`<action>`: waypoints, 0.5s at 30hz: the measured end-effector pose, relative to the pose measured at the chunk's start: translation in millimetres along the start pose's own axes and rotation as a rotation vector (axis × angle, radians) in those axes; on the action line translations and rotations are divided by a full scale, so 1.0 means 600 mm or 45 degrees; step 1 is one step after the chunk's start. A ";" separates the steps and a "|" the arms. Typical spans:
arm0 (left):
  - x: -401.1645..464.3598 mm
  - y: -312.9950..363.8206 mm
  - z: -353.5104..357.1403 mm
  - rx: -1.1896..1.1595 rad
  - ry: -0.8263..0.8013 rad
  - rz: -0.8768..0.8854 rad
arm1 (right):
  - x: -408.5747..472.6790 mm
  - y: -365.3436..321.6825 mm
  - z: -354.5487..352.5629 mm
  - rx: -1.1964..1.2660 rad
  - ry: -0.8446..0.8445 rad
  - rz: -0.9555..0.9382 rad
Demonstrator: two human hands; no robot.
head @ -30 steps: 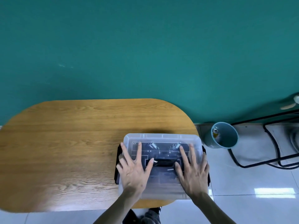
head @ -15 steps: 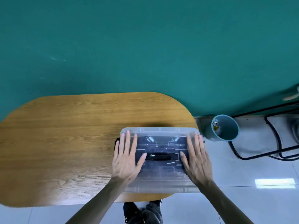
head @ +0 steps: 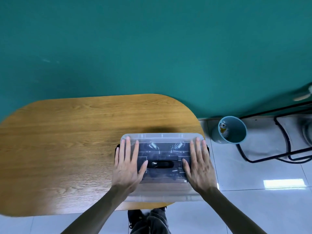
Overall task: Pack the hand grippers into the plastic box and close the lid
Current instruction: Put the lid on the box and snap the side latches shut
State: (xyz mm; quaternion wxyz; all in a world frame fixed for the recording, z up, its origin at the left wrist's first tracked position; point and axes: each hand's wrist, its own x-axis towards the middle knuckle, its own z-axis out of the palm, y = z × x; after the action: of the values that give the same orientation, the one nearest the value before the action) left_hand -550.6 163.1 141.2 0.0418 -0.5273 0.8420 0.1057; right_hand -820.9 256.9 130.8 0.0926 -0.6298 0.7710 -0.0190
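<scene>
A clear plastic box (head: 162,136) stands at the right end of the wooden table (head: 67,141), with its translucent lid (head: 163,188) lying on top. Through the lid I see dark hand grippers with metal springs (head: 164,146) and the lid's black carry handle (head: 163,164). My left hand (head: 129,163) lies flat on the lid's left part, fingers spread and reaching the far left corner. My right hand (head: 200,163) lies flat on the lid's right part in the same way. Black side latches (head: 116,150) show at the box's ends.
A teal wall stands behind the table. To the right, on the white tiled floor, is a blue bin (head: 232,131) with a can in it, and a black metal frame (head: 270,149). My dark shoes (head: 146,217) show below the table's near edge.
Both hands have slid apart from the lid's middle toward its left and right ends and further toward the far edge. The view has shifted slightly.
</scene>
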 end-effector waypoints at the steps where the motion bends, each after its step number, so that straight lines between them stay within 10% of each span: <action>1: -0.001 0.000 0.000 -0.008 0.000 0.000 | -0.001 0.000 -0.001 0.001 0.000 0.003; 15: -0.069 -0.023 0.005 -0.261 -0.112 -0.267 | -0.077 0.036 0.001 0.321 -0.090 0.352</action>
State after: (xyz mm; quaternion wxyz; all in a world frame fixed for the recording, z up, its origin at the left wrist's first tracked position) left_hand -520.4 194.2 144.0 0.0354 -0.6086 0.7646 0.2092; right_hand -833.1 306.2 132.5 0.1994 -0.5016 0.8380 -0.0802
